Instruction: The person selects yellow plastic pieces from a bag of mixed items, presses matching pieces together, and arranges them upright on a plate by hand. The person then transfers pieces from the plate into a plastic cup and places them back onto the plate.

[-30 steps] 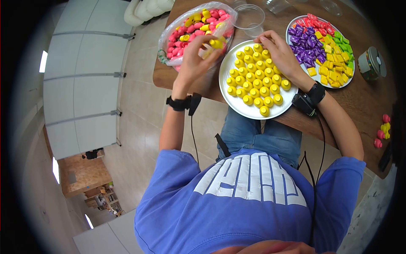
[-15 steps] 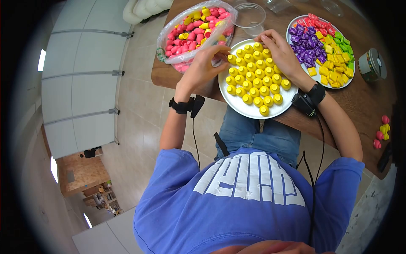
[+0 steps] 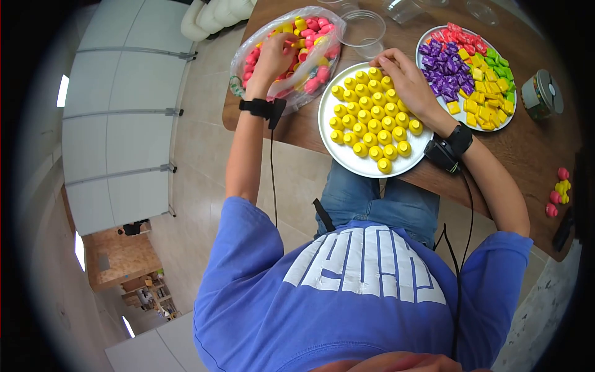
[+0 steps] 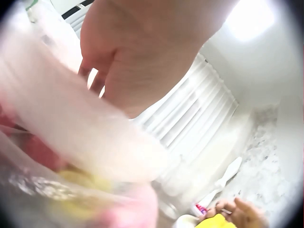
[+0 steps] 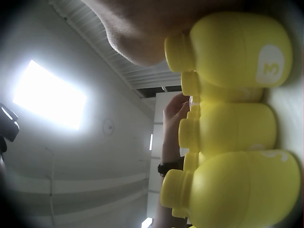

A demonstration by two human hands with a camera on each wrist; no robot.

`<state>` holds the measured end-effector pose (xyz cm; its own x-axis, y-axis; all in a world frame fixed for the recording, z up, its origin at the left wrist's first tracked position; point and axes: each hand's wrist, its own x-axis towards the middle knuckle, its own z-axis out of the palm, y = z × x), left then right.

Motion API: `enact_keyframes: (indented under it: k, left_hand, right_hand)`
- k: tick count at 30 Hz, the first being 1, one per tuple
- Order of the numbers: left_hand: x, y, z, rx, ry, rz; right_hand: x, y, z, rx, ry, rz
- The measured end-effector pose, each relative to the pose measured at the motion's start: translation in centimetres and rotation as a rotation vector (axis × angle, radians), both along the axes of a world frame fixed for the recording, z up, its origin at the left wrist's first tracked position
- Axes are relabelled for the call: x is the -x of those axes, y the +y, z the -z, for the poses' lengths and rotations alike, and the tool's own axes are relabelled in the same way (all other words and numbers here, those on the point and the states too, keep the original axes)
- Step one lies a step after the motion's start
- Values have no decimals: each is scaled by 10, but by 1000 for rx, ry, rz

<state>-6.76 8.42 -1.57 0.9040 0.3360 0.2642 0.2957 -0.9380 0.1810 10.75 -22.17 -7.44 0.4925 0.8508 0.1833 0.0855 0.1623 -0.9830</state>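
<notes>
Translucent plastic bag (image 3: 296,85), left of the round white plate (image 3: 356,163), has been entered by the left hand (image 3: 274,61), grip hidden; placement of one yellow round-bodied plastic bottle (image 3: 337,93) seems finished.

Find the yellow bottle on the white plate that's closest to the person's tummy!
The lowest yellow bottle on the white plate in the head view: it pokes out alone, nearer the blue shirt than any other.
</notes>
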Motion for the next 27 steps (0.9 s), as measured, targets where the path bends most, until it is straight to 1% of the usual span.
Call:
enact_keyframes:
  k: [4, 7, 9, 10, 12, 13, 15, 16, 20, 21, 23, 25, 27]
  left_hand:
    - [-9, 1, 12, 45, 45, -36]
    - [-5, -2, 14, 27, -3, -66]
    - [1, -11, 12, -40, -160, -59]
    - [3, -21, 6, -37, -155, -54]
    - [11, -49, -14, -24, -266, -33]
    - [17, -63, -22, -25, -263, -36]
    - [29, -93, -34, 255, -154, -6]
    - [35, -106, -40, 412, -95, -33]
    - [52, -139, -49, 436, -21, 1]
    - [55, -142, -50, 435, -24, -1]
    - [58, -144, -51, 471, 127, 25]
    - [58, -147, -47, 482, 134, 21]
    - [57, -150, -44, 461, 197, 25]
  right_hand:
    - [0, 0, 0, 8, -13, 13]
    - [2, -1, -3, 21, -13, 16]
    - [1, -1, -3, 18, -18, 22]
    - [1, -1, -2, 21, -13, 26]
    - [1, 0, 1, 18, -37, 23]
    - [1, 0, 0, 17, -33, 20]
    - [1, -1, -2, 26, -19, 22]
    - [1, 0, 0, 17, -31, 21]
    - [0, -1, -1, 26, -22, -11]
    - [-1, -1, 1, 25, -24, -13]
    - [-1, 1, 4, -3, -26, 0]
    - [-1, 1, 4, -7, -29, -5]
    - [-2, 0, 3, -8, -32, -3]
